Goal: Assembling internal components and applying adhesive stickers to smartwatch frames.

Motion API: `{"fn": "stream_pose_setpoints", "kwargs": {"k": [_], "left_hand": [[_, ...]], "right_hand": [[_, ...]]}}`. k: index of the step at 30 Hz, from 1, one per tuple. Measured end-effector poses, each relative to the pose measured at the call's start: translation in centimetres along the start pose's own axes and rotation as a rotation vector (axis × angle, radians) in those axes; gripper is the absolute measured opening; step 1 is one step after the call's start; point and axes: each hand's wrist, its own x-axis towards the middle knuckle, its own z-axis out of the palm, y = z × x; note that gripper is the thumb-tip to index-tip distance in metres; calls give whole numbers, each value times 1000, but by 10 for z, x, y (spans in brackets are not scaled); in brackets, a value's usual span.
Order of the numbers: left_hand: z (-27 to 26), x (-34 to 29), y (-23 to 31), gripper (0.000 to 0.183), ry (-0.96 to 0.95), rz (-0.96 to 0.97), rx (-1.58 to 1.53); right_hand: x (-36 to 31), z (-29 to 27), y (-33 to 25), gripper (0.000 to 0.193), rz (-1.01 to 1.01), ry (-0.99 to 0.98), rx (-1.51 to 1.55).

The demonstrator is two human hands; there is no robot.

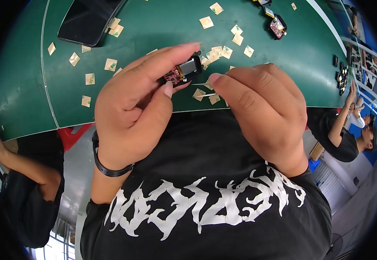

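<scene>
My left hand is closed around a small black device casing, gripping it between thumb and fingers. Inside the casing sit a red circuit board and a silvery battery cell. My right hand pinches a pair of metal tweezers just right of the casing. The two thin tips point left, apart from each other, over the paper squares; they look clear of the device. The tweezers' rear part is hidden by my fingers.
Small cream paper squares lie scattered across the green table. A dark phone-like slab rests at the far left. Another opened device lies far right, and several black parts near the right edge. Other people sit on both sides.
</scene>
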Motion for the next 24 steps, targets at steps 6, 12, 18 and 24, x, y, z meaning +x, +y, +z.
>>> {"fn": "stream_pose_setpoints", "kwargs": {"k": [6, 12, 18, 24], "left_hand": [[-1, 1, 2, 43, -29, 15, 115], [-1, 1, 2, 46, -30, 23, 126], [2, 2, 0, 47, -8, 42, 149], [5, 3, 3, 49, -10, 69, 220]], "right_hand": [[1, 8, -3, 31, -71, -18, -21], [5, 8, -3, 32, -83, -41, -30], [5, 14, -1, 31, -97, -29, -37], [11, 5, 0, 29, -85, -141, -26]]}}
